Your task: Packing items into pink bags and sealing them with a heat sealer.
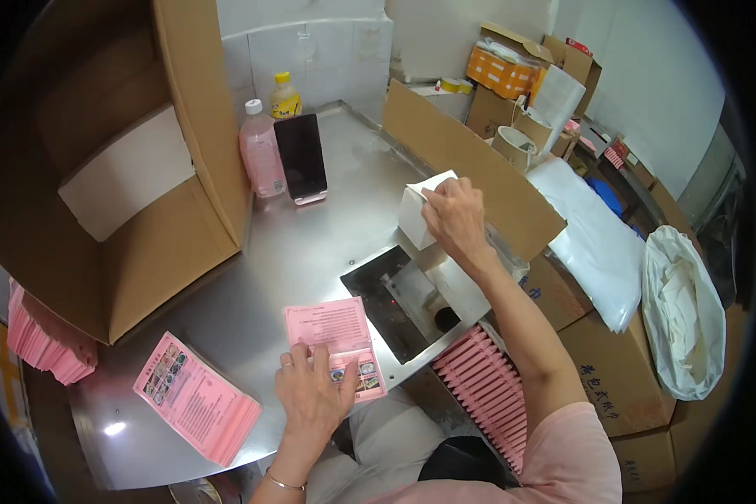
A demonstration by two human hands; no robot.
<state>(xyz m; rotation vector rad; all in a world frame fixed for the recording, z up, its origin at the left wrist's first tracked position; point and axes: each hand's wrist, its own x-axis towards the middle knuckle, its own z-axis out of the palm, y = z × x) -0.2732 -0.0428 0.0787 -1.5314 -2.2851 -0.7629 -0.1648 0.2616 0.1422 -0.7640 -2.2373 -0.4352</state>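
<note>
Head view, bench check.

**Inspector:** State each hand and what it has.

**Worker:** Left hand [312, 388] lies flat, fingers spread, pressing on the near edge of a pink leaflet [338, 340] on the steel table [311, 244]. It grips nothing; I judge the flat press is there to stop the sheet sliding on the smooth metal. Right hand [455, 214] is closed in a pinch on the top edge of a white envelope [418, 210], which stands on edge just beyond the recessed machine [407, 298] set into the table.

**Inspector:** Where is the leaflet relative to that machine?

**Worker:** Just left of its dark opening, close but apart from it, lying flat with the printed side up.

**Inspector:** Supplies?

**Worker:** One leaflet stack [197, 407] sits at the near-left of the table, within reach of my left hand. More pink sheets [46, 340] hang off the left side under the large open box [126, 176]. A pink ribbed row [491, 395] stands below the table edge by my right arm.

**Inspector:** Anything else on the surface?

**Worker:** A phone [301, 157] propped upright at the back, a pink bottle [261, 151] touching its left side, a yellow-capped bottle [285, 95] behind. A cardboard sheet [470, 168] leans along the right edge like a fence, perhaps to keep things on the table.
</note>
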